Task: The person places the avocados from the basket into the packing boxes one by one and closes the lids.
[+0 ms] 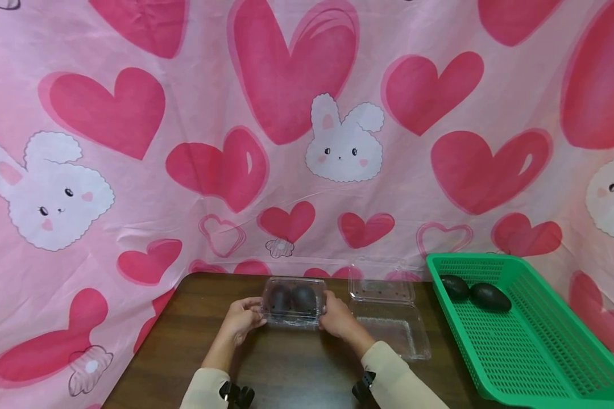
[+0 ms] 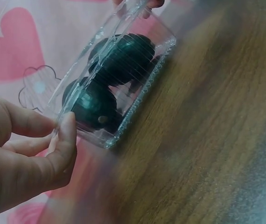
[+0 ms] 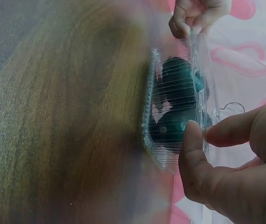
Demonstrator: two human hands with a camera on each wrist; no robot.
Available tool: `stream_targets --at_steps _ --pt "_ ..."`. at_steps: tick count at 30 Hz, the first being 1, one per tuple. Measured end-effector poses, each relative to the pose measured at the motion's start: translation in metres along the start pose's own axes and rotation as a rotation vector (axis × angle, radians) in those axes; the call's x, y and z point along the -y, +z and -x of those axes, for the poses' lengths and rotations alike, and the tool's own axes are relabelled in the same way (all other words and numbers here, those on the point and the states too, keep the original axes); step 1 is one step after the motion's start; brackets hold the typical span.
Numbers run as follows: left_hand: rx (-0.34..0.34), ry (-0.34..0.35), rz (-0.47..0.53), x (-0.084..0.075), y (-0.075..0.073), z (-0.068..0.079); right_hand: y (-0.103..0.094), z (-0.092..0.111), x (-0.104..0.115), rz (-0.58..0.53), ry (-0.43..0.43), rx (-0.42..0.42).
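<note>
Two dark avocados [image 2: 93,105] sit side by side inside a clear plastic clamshell box [image 1: 294,321], its lid closed over them. My left hand [image 1: 243,320] pinches the left end of the box rim between thumb and fingers. At the opposite end, my right hand [image 1: 337,318] pinches the rim in the same way. Both wrist views show the thumb and fingertips on the seam where lid and base meet. The ribbed base of the box is low over the wooden table [image 3: 67,116].
A second clear clamshell box [image 1: 394,335] lies open on the table, right of my right hand. Farther right stands a green plastic basket [image 1: 529,341] with two more avocados [image 1: 490,297] at its far left. A pink heart-patterned cloth [image 1: 204,102] hangs behind the table.
</note>
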State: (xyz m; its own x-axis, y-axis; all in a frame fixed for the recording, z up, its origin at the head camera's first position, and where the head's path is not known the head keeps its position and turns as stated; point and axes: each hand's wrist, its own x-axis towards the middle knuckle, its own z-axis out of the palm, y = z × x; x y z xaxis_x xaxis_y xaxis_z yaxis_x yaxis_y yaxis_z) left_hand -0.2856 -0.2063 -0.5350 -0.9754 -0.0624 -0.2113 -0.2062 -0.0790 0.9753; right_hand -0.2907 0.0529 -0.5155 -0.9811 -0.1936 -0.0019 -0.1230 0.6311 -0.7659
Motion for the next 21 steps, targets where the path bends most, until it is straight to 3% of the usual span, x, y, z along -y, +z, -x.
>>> stream_targets --at_steps 9,16,21 --pt "-0.004 0.005 0.003 0.0004 0.0008 0.0031 0.0008 0.0018 0.0013 -0.052 0.006 0.017" --pt "-0.014 0.019 0.01 -0.0001 0.0003 0.0023 0.0006 0.0011 -0.0012 -0.153 0.013 0.029" --pt "-0.024 0.036 0.013 0.0027 0.0001 0.0018 -0.0011 0.0006 -0.0026 -0.106 -0.01 0.029"
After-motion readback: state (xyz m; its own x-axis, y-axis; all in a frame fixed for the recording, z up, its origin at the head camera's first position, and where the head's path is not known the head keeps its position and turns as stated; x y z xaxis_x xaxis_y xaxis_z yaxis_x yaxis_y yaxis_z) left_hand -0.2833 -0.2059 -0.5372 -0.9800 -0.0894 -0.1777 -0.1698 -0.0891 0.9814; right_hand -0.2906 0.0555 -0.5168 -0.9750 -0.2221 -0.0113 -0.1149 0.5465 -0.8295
